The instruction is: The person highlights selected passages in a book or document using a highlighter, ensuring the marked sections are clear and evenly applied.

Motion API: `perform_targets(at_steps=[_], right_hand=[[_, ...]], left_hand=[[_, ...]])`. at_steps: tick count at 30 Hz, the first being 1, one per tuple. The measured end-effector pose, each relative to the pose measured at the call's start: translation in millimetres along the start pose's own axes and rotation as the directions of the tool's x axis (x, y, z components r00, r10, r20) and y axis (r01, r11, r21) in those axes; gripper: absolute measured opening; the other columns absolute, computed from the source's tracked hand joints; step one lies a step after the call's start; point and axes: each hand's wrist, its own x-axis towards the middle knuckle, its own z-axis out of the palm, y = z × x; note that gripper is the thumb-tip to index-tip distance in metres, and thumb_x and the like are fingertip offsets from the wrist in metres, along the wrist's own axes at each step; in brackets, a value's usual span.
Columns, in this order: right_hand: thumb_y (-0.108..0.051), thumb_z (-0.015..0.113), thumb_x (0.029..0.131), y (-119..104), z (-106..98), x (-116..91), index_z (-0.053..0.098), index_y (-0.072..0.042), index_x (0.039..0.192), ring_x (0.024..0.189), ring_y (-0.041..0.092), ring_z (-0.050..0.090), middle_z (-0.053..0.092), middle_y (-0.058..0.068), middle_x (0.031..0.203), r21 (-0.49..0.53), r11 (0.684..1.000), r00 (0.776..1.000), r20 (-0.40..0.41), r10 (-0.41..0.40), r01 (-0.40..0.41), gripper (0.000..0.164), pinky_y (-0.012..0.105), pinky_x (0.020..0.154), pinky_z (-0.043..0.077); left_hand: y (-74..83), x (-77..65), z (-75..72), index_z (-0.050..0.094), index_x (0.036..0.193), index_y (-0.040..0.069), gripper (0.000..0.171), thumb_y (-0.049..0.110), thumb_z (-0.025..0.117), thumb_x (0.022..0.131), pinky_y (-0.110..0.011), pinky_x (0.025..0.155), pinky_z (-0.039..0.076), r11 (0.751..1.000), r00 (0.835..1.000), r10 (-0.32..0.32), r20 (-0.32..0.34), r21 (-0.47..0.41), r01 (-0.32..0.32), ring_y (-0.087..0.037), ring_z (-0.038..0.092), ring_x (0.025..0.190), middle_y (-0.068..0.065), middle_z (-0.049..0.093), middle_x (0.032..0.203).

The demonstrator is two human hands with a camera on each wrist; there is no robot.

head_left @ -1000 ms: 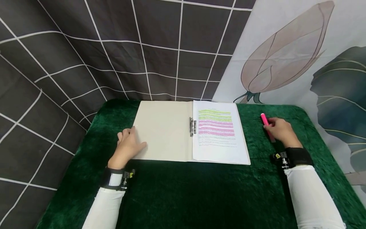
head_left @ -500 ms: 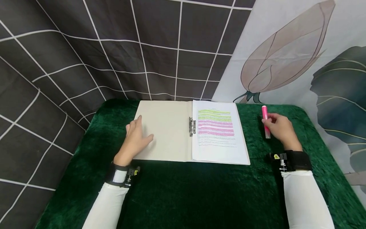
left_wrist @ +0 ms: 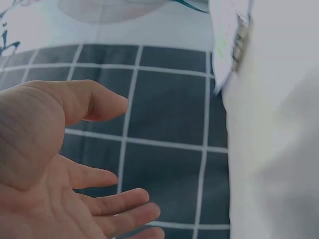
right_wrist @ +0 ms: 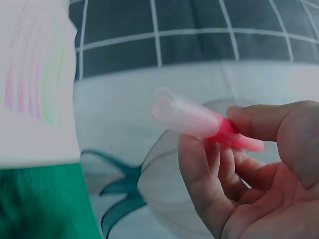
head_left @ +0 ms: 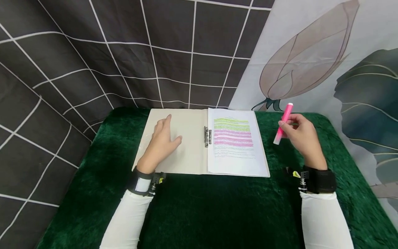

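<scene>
A pink highlighter (head_left: 283, 123) with a pale, translucent end is pinched between the thumb and fingers of my right hand (head_left: 303, 138), raised to the right of the folder. The right wrist view shows the pale end of the highlighter (right_wrist: 187, 115) pointing away from the palm. My left hand (head_left: 160, 147) hovers over the left cover of an open cream folder (head_left: 189, 155), fingers spread and holding nothing. On the folder's right side, a metal clip (head_left: 207, 136) holds printed paper (head_left: 237, 164) marked with yellow-green lines above and pink lines below; the lowest text is unmarked.
A dark green plush cloth (head_left: 230, 211) covers the table. Behind it hangs a dark grey gridded cloth (head_left: 171, 62), and at the right a white cloth with a large flower print (head_left: 306, 58).
My right hand has lifted the highlighter off the cloth, tilting it and bringing it slightly left. My left hand has moved right and away from me, from the folder's left edge to over its cover.
</scene>
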Motion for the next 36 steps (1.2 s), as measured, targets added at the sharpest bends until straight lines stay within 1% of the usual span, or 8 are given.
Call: perform_targets(at_steps=[5, 13, 18, 22, 25, 28, 33, 36], right_hand=[[-0.036, 0.055, 0.097, -19, 8, -3, 0.043, 0.002, 0.129, 0.073, -0.001, 0.060, 0.051, 0.008, 0.102, 0.115, 0.993, 1.000, 0.012, -0.029, 0.027, 0.051, 0.012, 0.063, 0.055], [-0.028, 0.060, 0.095, -36, 23, -8, 0.041, -0.007, 0.117, 0.074, 0.004, 0.066, 0.052, 0.009, 0.097, 0.280, 0.959, 0.999, -0.001, -0.053, 0.051, 0.036, 0.016, 0.067, 0.057], [-0.026, 0.063, 0.094, -42, 37, -12, 0.042, -0.001, 0.113, 0.072, 0.009, 0.066, 0.053, 0.012, 0.091, 0.353, 0.933, 0.997, -0.009, -0.073, 0.071, 0.038, 0.017, 0.068, 0.058], [-0.021, 0.064, 0.093, -46, 44, -15, 0.044, 0.000, 0.109, 0.073, 0.010, 0.067, 0.054, 0.013, 0.089, 0.445, 0.891, 0.995, 0.001, -0.101, 0.090, 0.033, 0.019, 0.069, 0.058], [-0.017, 0.064, 0.093, -49, 49, -18, 0.046, -0.002, 0.105, 0.079, 0.009, 0.069, 0.053, 0.013, 0.092, 0.543, 0.832, 0.990, 0.005, -0.141, 0.116, 0.026, 0.021, 0.069, 0.058], [-0.013, 0.065, 0.092, -54, 54, -20, 0.047, -0.002, 0.103, 0.083, 0.011, 0.070, 0.053, 0.013, 0.094, 0.614, 0.780, 0.985, 0.024, -0.172, 0.121, 0.024, 0.022, 0.071, 0.058], [-0.008, 0.064, 0.092, -60, 63, -23, 0.047, -0.001, 0.100, 0.084, 0.012, 0.068, 0.055, 0.011, 0.095, 0.670, 0.737, 0.978, 0.078, -0.194, 0.093, 0.019, 0.022, 0.074, 0.058], [-0.004, 0.063, 0.092, -63, 67, -25, 0.047, -0.001, 0.098, 0.083, 0.012, 0.067, 0.054, 0.011, 0.096, 0.701, 0.709, 0.971, 0.110, -0.214, 0.077, 0.017, 0.022, 0.075, 0.058]], left_hand=[[25.5, -3.0, 2.1, 0.023, 0.153, 0.002, 0.078, 0.022, 0.064, 0.090, -0.052, 0.103, 0.044, 0.998, 0.998, 0.060, 0.011, -0.021, -0.060, -0.037, 0.049, 0.125, -0.025, 0.034, 0.149], [59.2, -2.3, 15.1, 0.033, 0.150, 0.005, 0.068, 0.022, 0.061, 0.091, -0.047, 0.101, 0.048, 0.986, 0.987, 0.158, 0.022, -0.055, -0.157, -0.030, 0.051, 0.126, -0.018, 0.041, 0.147], [72.3, 0.6, 28.5, 0.033, 0.150, 0.005, 0.066, 0.023, 0.060, 0.092, -0.044, 0.101, 0.048, 0.972, 0.977, 0.210, 0.035, -0.113, -0.205, -0.024, 0.049, 0.127, -0.015, 0.044, 0.145], [82.5, 2.2, 37.4, 0.034, 0.149, 0.005, 0.066, 0.020, 0.061, 0.091, -0.039, 0.091, 0.052, 0.952, 0.965, 0.258, 0.053, -0.183, -0.245, -0.019, 0.054, 0.111, -0.013, 0.047, 0.140], [89.1, 3.1, 43.4, 0.035, 0.149, 0.005, 0.065, 0.020, 0.061, 0.092, -0.037, 0.085, 0.052, 0.934, 0.952, 0.295, 0.077, -0.232, -0.271, -0.018, 0.054, 0.102, -0.012, 0.049, 0.136], [93.1, 3.2, 49.6, 0.038, 0.148, 0.006, 0.062, 0.022, 0.062, 0.092, -0.037, 0.090, 0.052, 0.925, 0.939, 0.329, 0.096, -0.235, -0.300, -0.019, 0.055, 0.106, -0.011, 0.050, 0.136], [95.5, 2.1, 59.0, 0.046, 0.143, 0.007, 0.056, 0.024, 0.063, 0.093, -0.042, 0.096, 0.051, 0.911, 0.926, 0.365, 0.097, -0.241, -0.334, -0.022, 0.056, 0.115, -0.010, 0.055, 0.135], [96.0, 3.5, 63.6, 0.049, 0.139, 0.006, 0.051, 0.025, 0.062, 0.094, -0.041, 0.095, 0.052, 0.895, 0.920, 0.386, 0.076, -0.274, -0.353, -0.021, 0.058, 0.112, -0.010, 0.061, 0.127]])
